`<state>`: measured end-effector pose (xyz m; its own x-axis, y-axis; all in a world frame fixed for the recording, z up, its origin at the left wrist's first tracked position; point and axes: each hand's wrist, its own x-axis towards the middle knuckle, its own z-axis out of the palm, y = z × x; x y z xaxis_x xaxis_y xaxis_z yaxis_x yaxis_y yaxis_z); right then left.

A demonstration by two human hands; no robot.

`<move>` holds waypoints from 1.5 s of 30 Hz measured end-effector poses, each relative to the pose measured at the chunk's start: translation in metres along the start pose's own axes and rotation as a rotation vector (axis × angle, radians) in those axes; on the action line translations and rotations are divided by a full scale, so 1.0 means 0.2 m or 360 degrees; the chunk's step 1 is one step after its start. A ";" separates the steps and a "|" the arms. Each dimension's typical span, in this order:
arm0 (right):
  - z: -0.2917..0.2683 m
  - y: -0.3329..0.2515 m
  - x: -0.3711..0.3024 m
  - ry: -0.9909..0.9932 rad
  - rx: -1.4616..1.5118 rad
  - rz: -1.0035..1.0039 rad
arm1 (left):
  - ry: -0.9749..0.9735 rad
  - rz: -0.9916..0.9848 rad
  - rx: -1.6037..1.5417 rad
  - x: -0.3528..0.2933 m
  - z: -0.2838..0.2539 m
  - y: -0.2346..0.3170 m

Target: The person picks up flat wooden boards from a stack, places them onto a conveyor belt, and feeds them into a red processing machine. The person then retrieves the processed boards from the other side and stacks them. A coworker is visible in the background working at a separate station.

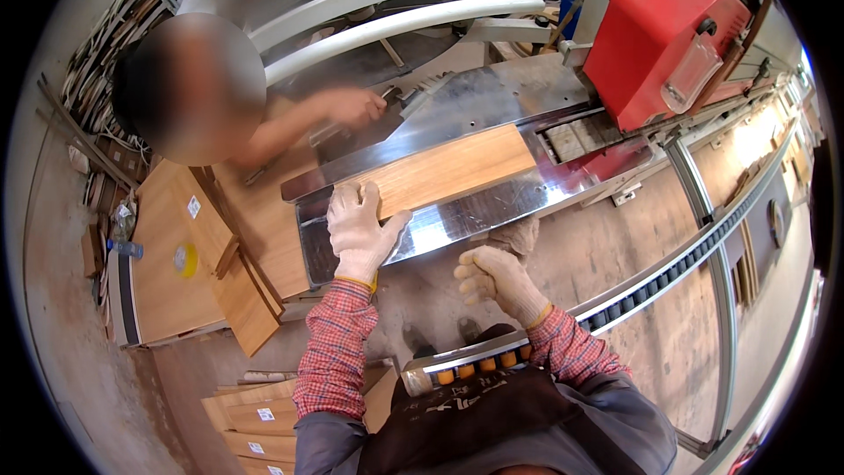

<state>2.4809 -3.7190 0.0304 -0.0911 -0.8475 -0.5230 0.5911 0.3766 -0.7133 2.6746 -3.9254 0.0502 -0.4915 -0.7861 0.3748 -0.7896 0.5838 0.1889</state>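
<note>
A pale wooden board [453, 167] lies lengthwise on the shiny metal bed [457, 224] of a machine. My left hand [359, 224], in a cream work glove, rests against the board's near-left end, its fingers lying flat and the thumb spread to the side. In front of my body hovers my right hand [501, 281], gloved too, apart from the board. Its fingers are curled in a loose fist, and nothing shows in them. At the bed's right end stands the machine's red housing [659, 31], beyond the board's far end.
Across the bed, a co-worker's bare hand [356, 107] reaches over the metal surface. Wooden panels [207, 229] and a yellow tape roll [185, 259] lie on a table at left. More labelled boards [255, 418] sit low at my left. A roller rail [659, 286] curves along my right.
</note>
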 end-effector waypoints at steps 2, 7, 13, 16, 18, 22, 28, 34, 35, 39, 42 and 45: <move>0.00 0.00 -0.01 -0.0010 0.0004 -0.0004 | 0.0003 -0.0003 -0.0006 0.00 0.00 0.00; 0.01 -0.01 -0.01 0.0009 0.0005 0.0025 | 0.0004 0.0010 -0.0001 0.00 0.00 0.00; 0.02 -0.02 -0.02 -0.0003 -0.0016 0.0020 | 0.0068 0.0046 0.0036 -0.01 0.01 -0.01; 0.02 -0.03 -0.02 0.0001 -0.0028 0.0016 | 0.0035 0.0028 0.0026 0.00 0.00 0.00; 0.02 -0.03 -0.02 -0.0001 -0.0030 0.0012 | 0.0044 0.0042 0.0000 0.00 0.00 0.00; 0.02 -0.03 -0.02 0.0007 -0.0034 0.0020 | 0.0081 0.0070 -0.0023 0.00 0.00 -0.01; 0.04 -0.03 -0.03 -0.0011 -0.0025 0.0005 | 0.0134 0.0100 0.0040 0.00 0.02 -0.01; 0.01 -0.01 -0.02 -0.0017 -0.0018 -0.0014 | 0.0056 0.0039 -0.0008 0.00 0.00 0.00; 0.02 -0.01 -0.02 -0.0012 -0.0023 -0.0014 | 0.0060 0.0041 -0.0011 0.00 0.00 0.00; 0.02 -0.02 -0.02 -0.0006 -0.0025 0.0011 | 0.0140 0.0094 0.0002 0.00 0.01 -0.01; 0.04 -0.04 -0.03 0.0000 -0.0041 0.0021 | 0.0131 0.0093 0.0022 0.00 0.02 -0.01; 0.05 -0.05 -0.05 0.0004 -0.0059 0.0015 | 0.0078 0.0062 0.0031 0.00 0.02 -0.01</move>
<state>2.4838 -3.7192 0.0478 -0.0877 -0.8430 -0.5307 0.5620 0.3980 -0.7251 2.6748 -3.9272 0.0470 -0.5039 -0.7515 0.4259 -0.7773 0.6095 0.1559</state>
